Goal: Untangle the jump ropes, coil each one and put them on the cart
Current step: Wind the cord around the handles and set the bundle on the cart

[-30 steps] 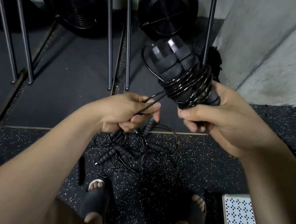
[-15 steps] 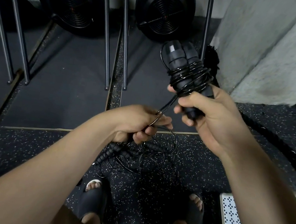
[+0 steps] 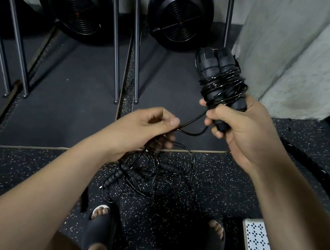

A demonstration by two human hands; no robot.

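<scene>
Above tangle (image 3: 143,175) | right hand (image 3: 242,134) tilted handles (image 3: 215,68) upright | cord (image 3: 194,132) slackened

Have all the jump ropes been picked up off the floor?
No, a tangled pile of ropes lies on the speckled floor below the left hand, while the right hand grips one wound bundle.

Speckled black rubber floor (image 3: 225,187) meets dark mats (image 3: 65,110), with two black fan wheels (image 3: 79,5) and a grey concrete pillar (image 3: 299,48).

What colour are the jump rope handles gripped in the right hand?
Black handles, like the cord wound round them; the head view, the only one, shows it.
</scene>
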